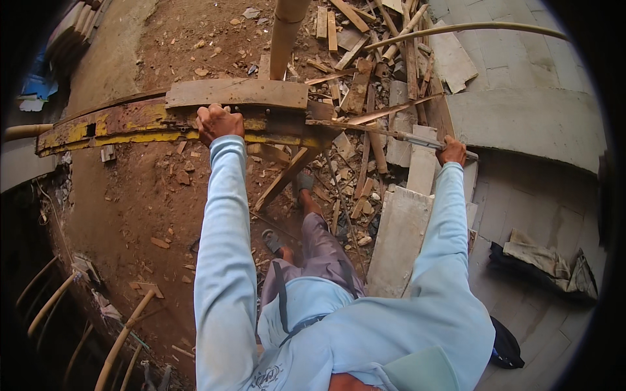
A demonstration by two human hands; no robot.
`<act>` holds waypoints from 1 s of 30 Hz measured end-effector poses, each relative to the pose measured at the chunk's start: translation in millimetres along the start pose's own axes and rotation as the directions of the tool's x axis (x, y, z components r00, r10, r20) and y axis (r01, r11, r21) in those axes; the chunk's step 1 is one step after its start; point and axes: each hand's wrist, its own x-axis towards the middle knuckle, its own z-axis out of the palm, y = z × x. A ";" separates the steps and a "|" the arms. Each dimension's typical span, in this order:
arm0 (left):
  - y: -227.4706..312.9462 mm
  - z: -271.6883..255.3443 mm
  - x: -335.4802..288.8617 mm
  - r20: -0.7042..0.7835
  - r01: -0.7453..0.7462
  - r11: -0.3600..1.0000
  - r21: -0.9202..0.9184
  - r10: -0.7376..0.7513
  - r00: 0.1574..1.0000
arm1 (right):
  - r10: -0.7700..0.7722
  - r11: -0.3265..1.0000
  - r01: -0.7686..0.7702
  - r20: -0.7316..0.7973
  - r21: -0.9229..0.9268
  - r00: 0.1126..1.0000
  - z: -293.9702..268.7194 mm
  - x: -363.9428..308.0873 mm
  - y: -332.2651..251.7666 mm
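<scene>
A rust-worn yellow metal beam (pixel 137 124) stretches across in front of me, with a short wooden board (pixel 261 92) lying on its far side. My left hand (pixel 220 124) is closed in a fist at the board's near edge, over the beam; whatever its fingers hold is hidden. Off to the right, my right hand (pixel 451 152) is wrapped round the outer end of a long, thin metal bar (pixel 417 139). That bar reaches leftward to the right end of the beam.
Behind the beam rises a thick bamboo pole (pixel 287 32). Scrap wood (pixel 358 85) and rubble cover the dirt at the upper right. A pale plank (pixel 399 234) lies beside my right arm. Farther right, dark cloth (pixel 544 264) rests on grey paving. Bamboo sticks (pixel 120 342) jut up at lower left.
</scene>
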 end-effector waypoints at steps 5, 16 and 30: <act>-7.5 -4.5 -48.5 -0.256 -0.196 0.919 -0.342 0.110 0.960 | 0.003 0.999 0.001 0.063 -0.055 0.998 -39.2 18.1 -13.3; -9.2 53.3 -441.0 0.860 0.940 0.330 0.083 0.453 -0.235 | -0.323 0.929 0.360 0.284 -0.087 0.903 -53.4 64.1 13.0; -14.4 78.4 -499.8 0.830 0.957 0.269 -0.106 0.554 -0.064 | -0.166 0.983 0.152 -0.164 -0.099 0.972 -31.8 -2.0 25.7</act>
